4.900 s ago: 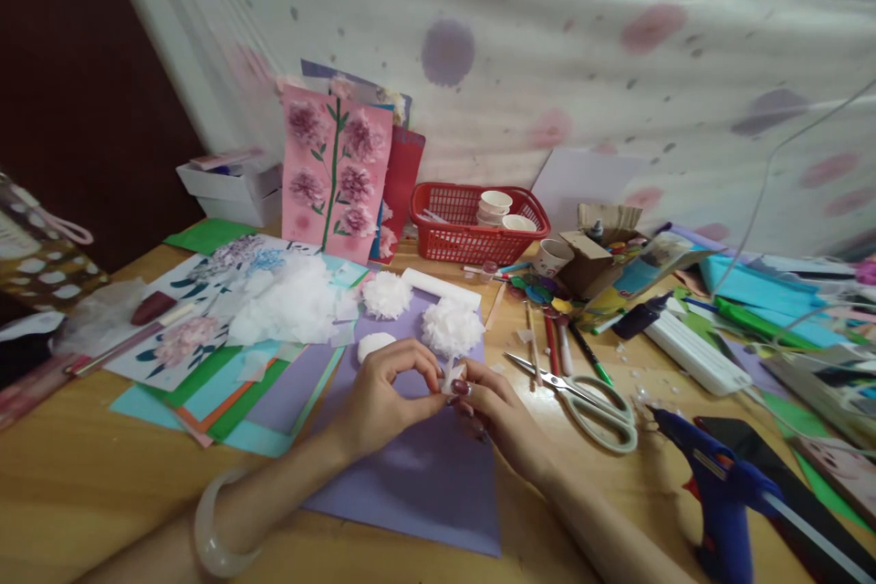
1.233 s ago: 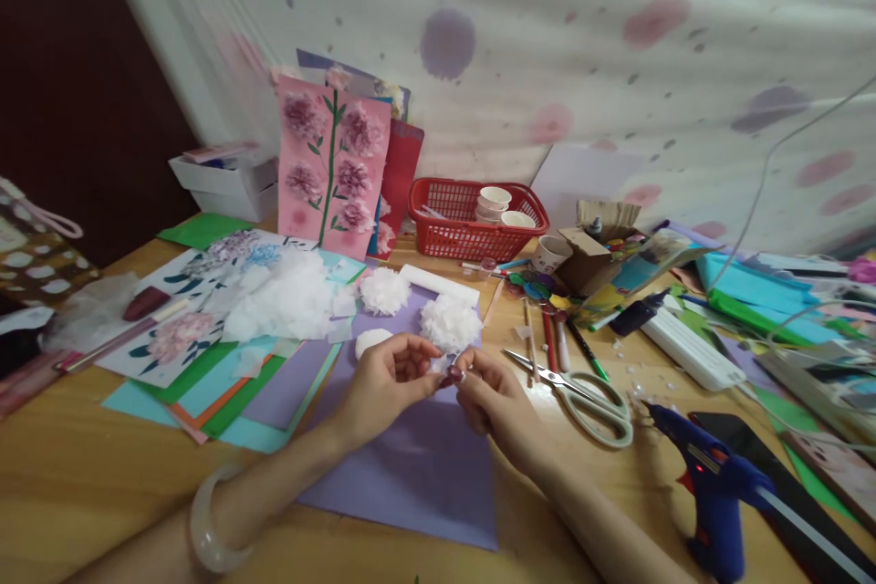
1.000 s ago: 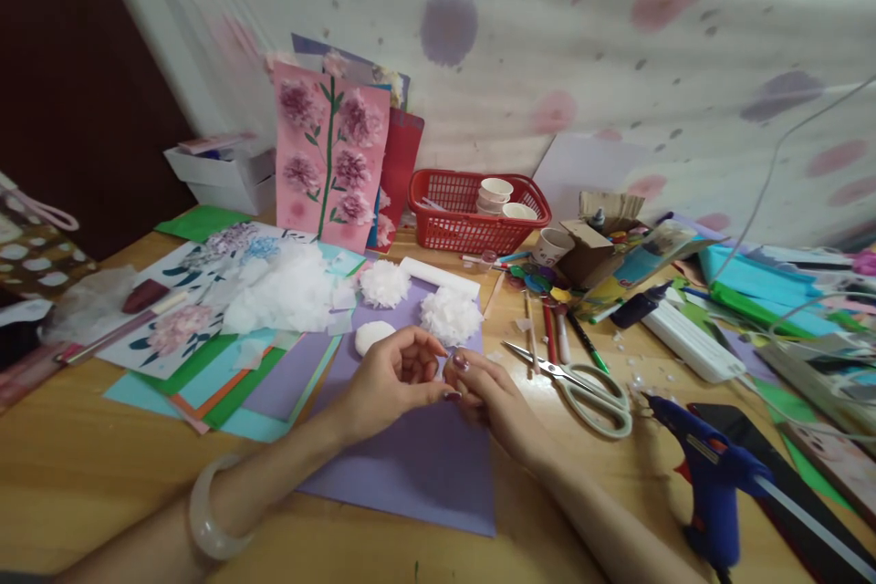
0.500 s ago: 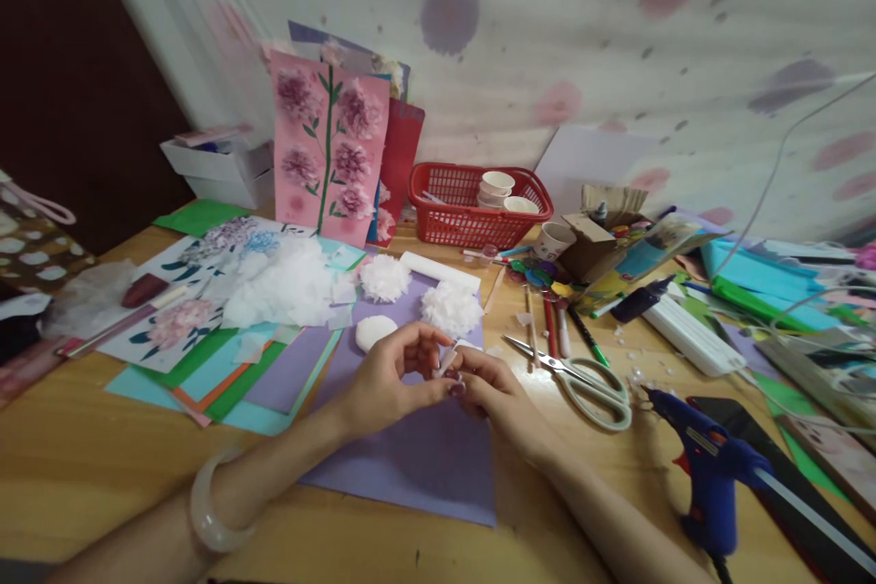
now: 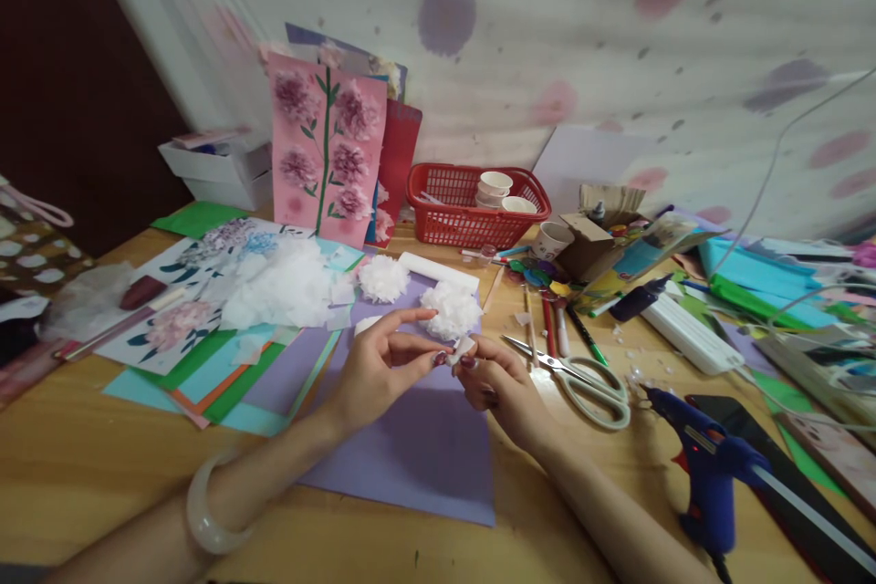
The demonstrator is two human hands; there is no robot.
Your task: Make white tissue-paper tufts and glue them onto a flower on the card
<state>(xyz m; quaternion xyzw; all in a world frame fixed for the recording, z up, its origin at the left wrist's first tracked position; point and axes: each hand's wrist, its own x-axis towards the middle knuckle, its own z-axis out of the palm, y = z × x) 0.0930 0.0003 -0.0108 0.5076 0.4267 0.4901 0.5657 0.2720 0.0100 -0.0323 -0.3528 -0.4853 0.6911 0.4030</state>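
Between my fingertips is a small piece of white tissue paper (image 5: 463, 348), pinched from both sides above a purple sheet of paper (image 5: 417, 447). My left hand (image 5: 387, 365) grips its left end with thumb and forefinger, the other fingers loosely bent. On the other side, my right hand (image 5: 503, 388) pinches it, with fingers curled. Just behind lie two fluffy white paper flowers, one at the left (image 5: 383, 278) and one at the right (image 5: 450, 308). A white round piece (image 5: 366, 324) is mostly hidden behind my left hand. A white roll (image 5: 438, 271) rests behind the flowers.
Scissors (image 5: 581, 383) and a blue glue gun (image 5: 704, 447) lie to the right. At the left is a heap of white tissue pieces (image 5: 287, 287) on coloured sheets. Behind stand a red basket (image 5: 472, 224) with paper cups and a pink flower picture (image 5: 327, 146).
My fingers have shifted on the white paper, and more of it shows between the fingertips. The left hand has opened its upper fingers and covers more of the round white piece.
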